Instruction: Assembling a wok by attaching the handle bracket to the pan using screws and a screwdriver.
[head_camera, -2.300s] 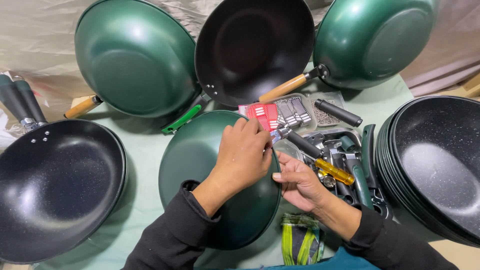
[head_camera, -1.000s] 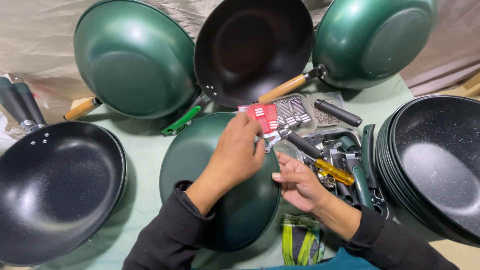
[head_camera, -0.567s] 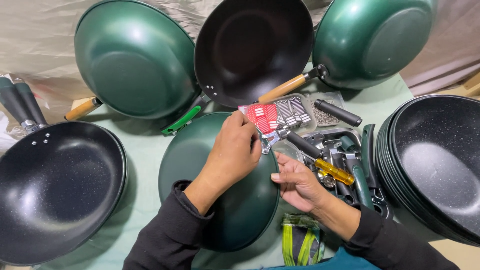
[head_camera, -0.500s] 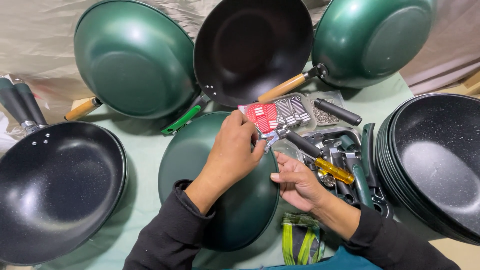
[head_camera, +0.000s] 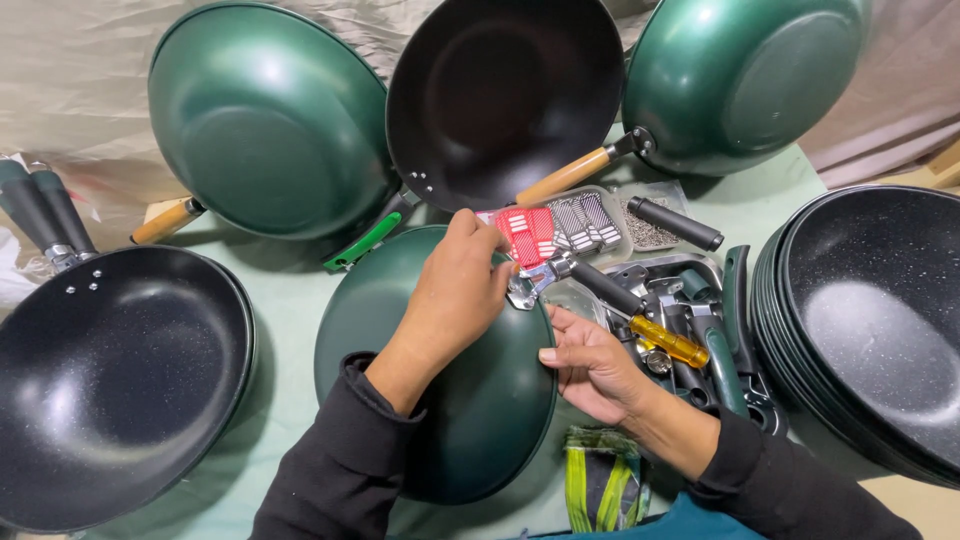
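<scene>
An upturned green wok (head_camera: 450, 400) lies in the middle on the pale green cloth. My left hand (head_camera: 455, 295) rests on its back near the far rim, fingertips pinched on the metal bracket (head_camera: 528, 285) of a black handle (head_camera: 605, 288) that meets the rim there. My right hand (head_camera: 590, 365) grips the wok's right rim just below that handle, thumb on top and fingers curled under. Both sleeves are black.
Two green woks (head_camera: 265, 120) (head_camera: 740, 80) and a black-lined one (head_camera: 500, 95) lean at the back. A black speckled pan (head_camera: 100, 380) sits left, stacked pans (head_camera: 870, 320) right. A tray of tools with a yellow-handled screwdriver (head_camera: 668, 342), a screw box (head_camera: 560, 228) and a loose handle (head_camera: 675, 222) lie nearby.
Both hands stay almost in place. My left fingers have shifted slightly on the bracket at the wok's rim.
</scene>
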